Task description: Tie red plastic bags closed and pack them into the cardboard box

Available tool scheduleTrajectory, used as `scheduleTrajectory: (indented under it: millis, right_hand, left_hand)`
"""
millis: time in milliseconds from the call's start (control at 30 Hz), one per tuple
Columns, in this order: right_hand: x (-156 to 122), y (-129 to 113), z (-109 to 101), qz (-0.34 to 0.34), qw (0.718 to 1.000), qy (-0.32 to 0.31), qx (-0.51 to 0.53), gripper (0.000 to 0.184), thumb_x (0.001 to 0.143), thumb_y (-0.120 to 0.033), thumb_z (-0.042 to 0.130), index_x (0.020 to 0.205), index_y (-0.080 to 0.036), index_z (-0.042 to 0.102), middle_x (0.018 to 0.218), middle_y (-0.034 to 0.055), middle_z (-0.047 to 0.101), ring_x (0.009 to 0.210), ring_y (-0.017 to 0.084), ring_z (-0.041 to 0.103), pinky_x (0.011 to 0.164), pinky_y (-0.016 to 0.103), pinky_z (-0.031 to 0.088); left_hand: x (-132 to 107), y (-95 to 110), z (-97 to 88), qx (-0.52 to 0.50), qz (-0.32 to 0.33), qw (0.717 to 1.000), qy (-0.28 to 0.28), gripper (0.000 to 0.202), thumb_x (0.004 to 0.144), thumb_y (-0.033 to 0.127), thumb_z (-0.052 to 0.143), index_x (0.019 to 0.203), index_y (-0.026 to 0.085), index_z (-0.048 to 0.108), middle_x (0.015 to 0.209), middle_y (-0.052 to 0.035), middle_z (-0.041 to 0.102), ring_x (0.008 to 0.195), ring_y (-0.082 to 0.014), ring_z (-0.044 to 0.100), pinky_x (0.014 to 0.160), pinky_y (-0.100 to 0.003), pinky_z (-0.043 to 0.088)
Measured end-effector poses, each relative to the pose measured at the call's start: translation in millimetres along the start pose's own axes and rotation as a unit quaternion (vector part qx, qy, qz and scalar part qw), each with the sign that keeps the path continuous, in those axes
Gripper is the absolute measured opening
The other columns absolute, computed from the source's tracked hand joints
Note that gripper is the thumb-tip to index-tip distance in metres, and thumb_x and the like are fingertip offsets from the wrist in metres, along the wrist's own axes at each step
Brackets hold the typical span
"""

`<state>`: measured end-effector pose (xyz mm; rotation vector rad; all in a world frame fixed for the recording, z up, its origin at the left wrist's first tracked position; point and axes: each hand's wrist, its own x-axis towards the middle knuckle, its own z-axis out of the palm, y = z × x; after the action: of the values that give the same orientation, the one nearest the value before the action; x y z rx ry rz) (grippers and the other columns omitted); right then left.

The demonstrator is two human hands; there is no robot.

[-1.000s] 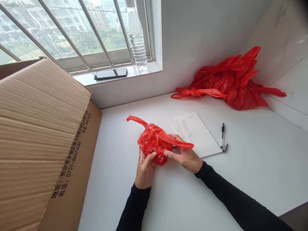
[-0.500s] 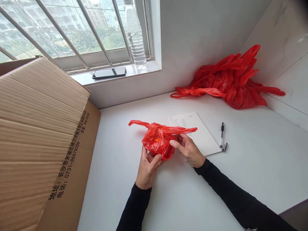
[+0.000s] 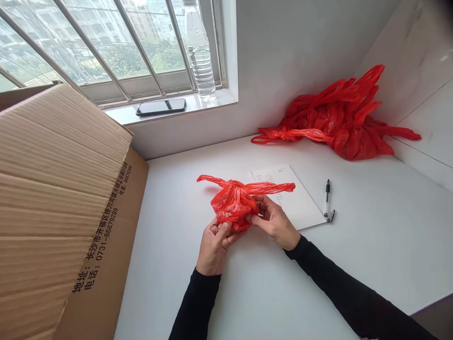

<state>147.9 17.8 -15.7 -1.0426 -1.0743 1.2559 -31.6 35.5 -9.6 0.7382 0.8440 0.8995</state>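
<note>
A small red plastic bag [image 3: 235,202], tied in a knot with its two handles sticking out left and right, is held just above the white table [image 3: 371,245]. My left hand [image 3: 214,245] cups it from below with the fingers closed on its underside. My right hand [image 3: 274,222] grips its right side, thumb and fingers pinched on the plastic. Both arms wear black sleeves. What the bag contains is hidden.
A large open cardboard box [image 3: 60,208] fills the left. A printed sheet [image 3: 293,200] and a pen [image 3: 328,200] lie behind my hands. A heap of red bags [image 3: 339,118] sits in the far right corner. A phone [image 3: 161,106] and water bottle [image 3: 200,52] stand on the windowsill.
The bag has turned in my hands and moved slightly away from me and to the right; its handles now lie level. My right hand shifted its grip lower on the bag.
</note>
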Motion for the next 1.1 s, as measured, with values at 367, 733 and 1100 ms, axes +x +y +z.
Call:
scheduleTrajectory:
  millis: [367,733,1100]
  right_hand:
    - [1,-12,-2,0.006,0.999,-0.025,-0.020,0.024,0.095,-0.043,0.059,0.103,-0.022,0.069,0.095,0.0049,0.071,0.094,0.024,0.066,0.089,0.042,0.052]
    - [-1,-12,-8,0.020,0.999,-0.032,0.027,0.025,0.094,-0.040,0.062,0.112,-0.026,0.072,0.112,0.0045,0.071,0.115,0.028,0.062,0.105,0.047,0.047]
    - [-4,-6,-12,0.077,0.988,-0.040,0.125,0.025,0.091,-0.037,0.068,0.114,-0.030,0.072,0.111,0.0020,0.072,0.108,0.026,0.065,0.095,0.042,0.055]
  left_hand:
    - [-3,-2,3.9,0.034,0.035,0.999,0.017,0.064,0.078,0.027,0.079,0.136,0.023,0.051,0.117,-0.0105,0.070,0.092,-0.0252,0.072,0.073,-0.035,0.063]
    - [-3,4,3.4,0.018,0.019,1.000,0.011,0.071,0.081,0.031,0.079,0.142,0.025,0.043,0.113,-0.0097,0.071,0.099,-0.0247,0.071,0.081,-0.033,0.061]
    - [-2,3,1.5,-0.030,0.016,0.999,-0.003,0.040,0.087,0.024,0.067,0.125,0.018,0.057,0.110,-0.0075,0.071,0.094,-0.0201,0.070,0.078,-0.028,0.060]
